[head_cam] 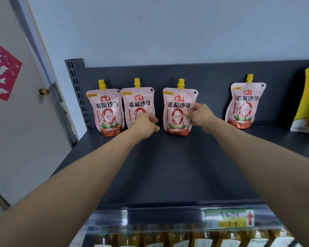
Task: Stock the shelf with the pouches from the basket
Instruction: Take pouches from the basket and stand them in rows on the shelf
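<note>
Head view showed both arms stretched forward to the back of a dark shelf point(168, 166), where four pink spouted pouches stood upright against the back panel point(168, 73), yellow caps up. The pouches' long axes ran vertically, and their printed faces were turned to the person.

The left hand point(146, 122) lay over the lower right corner of the second pouch point(137, 102). Its fingers were curled and it appeared to grip that corner, though the back of the hand hid the contact. The right hand point(199, 115) pinched the right edge of the third pouch point(177, 107) about halfway up, thumb on the front.

The first pouch point(105, 109) stood just beside the second, almost touching it. A clear gap lay between the second and third, directly between the two hands. The fourth pouch point(244, 106) stood well apart to the right, near a yellow bag point(307, 100).

The coming move probably turned on that middle gap. The third pouch lay to the right of the row and was already in the right hand, so a short slide leftward along the panel would likely close it up. Each hand was nearest its own pouch, and neither arm crossed the other. The basket was not in view.
</note>
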`<state>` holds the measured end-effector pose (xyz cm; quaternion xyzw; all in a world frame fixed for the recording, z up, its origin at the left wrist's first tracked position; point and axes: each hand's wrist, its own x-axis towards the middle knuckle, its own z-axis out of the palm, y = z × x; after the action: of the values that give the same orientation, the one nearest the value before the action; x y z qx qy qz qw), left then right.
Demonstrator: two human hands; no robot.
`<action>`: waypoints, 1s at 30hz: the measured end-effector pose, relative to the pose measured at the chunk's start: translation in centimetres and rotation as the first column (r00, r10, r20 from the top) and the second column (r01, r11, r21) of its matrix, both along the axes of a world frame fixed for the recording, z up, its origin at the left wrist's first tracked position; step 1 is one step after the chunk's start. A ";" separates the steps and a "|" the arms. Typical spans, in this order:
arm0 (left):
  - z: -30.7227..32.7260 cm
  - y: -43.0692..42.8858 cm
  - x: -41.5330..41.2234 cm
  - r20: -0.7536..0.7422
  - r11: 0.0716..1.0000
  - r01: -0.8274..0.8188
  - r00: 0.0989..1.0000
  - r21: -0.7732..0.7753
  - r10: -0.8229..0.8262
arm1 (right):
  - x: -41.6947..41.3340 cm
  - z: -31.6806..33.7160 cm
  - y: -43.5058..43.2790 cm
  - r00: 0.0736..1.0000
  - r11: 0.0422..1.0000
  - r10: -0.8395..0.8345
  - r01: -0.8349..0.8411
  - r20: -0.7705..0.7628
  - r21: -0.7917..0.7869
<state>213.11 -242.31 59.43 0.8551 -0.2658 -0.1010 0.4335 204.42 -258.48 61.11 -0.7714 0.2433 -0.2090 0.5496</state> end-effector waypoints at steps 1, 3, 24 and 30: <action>-0.3 0.1 0.1 -0.006 1.000 0.002 1.000 0.021 -0.002 | 0.2 0.1 0.1 1.000 1.000 -0.007 0.007 -0.006 0.000; -0.7 -0.1 0.2 -0.014 0.999 0.009 1.000 0.035 -0.009 | 0.4 0.1 0.1 1.000 1.000 -0.026 0.026 -0.011 -0.001; -1.7 -2.3 -0.2 -0.072 0.998 0.049 0.996 0.041 -0.046 | 0.3 -0.6 -0.9 0.997 0.998 0.046 -0.049 0.054 0.049; -2.2 -2.6 0.5 -0.084 0.998 0.058 0.995 -0.002 -0.058 | 0.5 -0.9 -1.5 0.993 0.994 0.097 -0.100 0.072 0.038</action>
<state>213.61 -244.89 57.24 0.8422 -0.2721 -0.1494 0.4409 204.88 -259.94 60.25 -0.7630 0.1898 -0.2033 0.5834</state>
